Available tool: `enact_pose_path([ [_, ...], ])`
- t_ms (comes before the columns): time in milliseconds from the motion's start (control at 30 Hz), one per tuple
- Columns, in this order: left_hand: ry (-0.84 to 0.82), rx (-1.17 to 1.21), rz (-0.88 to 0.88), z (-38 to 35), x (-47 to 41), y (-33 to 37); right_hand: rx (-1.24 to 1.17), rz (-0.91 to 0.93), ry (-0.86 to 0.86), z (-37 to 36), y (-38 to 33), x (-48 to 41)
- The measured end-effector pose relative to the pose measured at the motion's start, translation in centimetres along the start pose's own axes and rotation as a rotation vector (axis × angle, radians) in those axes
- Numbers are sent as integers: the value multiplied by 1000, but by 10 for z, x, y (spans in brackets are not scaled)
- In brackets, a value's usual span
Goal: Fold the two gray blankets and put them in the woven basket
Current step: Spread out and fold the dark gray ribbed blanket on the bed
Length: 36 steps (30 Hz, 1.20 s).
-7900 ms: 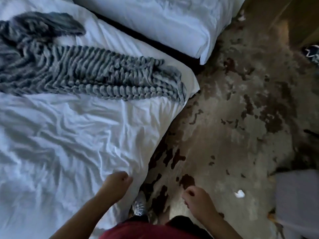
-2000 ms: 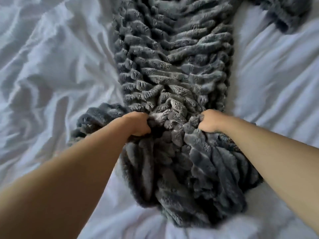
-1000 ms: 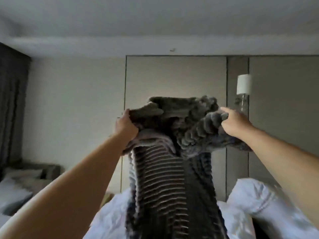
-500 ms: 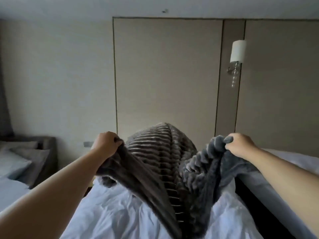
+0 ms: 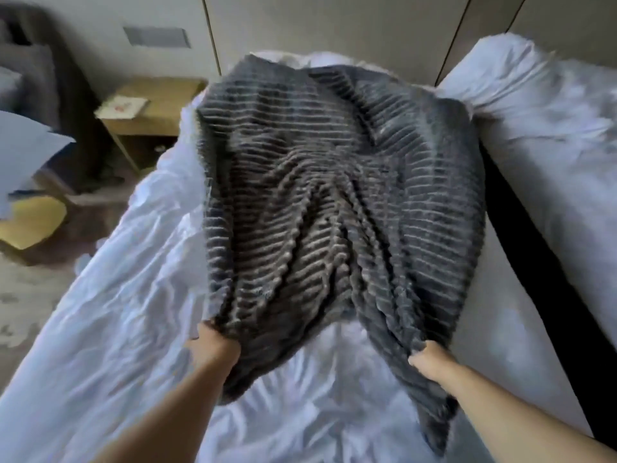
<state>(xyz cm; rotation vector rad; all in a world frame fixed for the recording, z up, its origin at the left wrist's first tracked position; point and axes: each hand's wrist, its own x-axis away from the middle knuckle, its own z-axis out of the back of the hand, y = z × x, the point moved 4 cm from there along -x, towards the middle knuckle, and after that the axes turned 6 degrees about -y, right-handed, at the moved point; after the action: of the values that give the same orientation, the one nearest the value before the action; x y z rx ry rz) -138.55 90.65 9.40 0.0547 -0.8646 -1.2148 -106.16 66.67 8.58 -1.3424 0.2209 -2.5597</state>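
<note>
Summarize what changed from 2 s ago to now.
The blanket, bunched on the bed 2 s ago, was lifted overhead, then swung down and now billows spread over the bed. The left hand and right hand kept gripping its near edge throughout.

The gray blanket (image 5: 334, 182) at centre frame is plush, ribbed cloth, matt and fuzzy. The white bed sheet (image 5: 127, 329) beneath is thin, crumpled cloth. At upper left, the nightstand (image 5: 163, 91) looks like pale matt wood; the wall panels (image 5: 334, 28) along the top look smooth and matt.
</note>
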Motion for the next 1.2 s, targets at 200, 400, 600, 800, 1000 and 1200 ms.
enact_pose_path([
  [200, -418, 476, 404, -58, 20, -92, -370, -53, 48, -43, 46, 9],
  [400, -342, 564, 190, -52, 60, -71, -570, -134, 2, -14, 61, 25],
  [600, -119, 789, -246, 8, 121, 15, -673, 332, 143, 79, 3, 56],
  [800, -390, 480, -149, 11, 139, 24, -466, 290, -487, 74, 14, 63],
  [1000, -425, -93, -115, 7, 140, 31, -92, -10, 104, 75, 54, 28],
  [1200, -262, 750, -403, 30, 166, 99, -689, 424, -77, 109, -9, 79],
])
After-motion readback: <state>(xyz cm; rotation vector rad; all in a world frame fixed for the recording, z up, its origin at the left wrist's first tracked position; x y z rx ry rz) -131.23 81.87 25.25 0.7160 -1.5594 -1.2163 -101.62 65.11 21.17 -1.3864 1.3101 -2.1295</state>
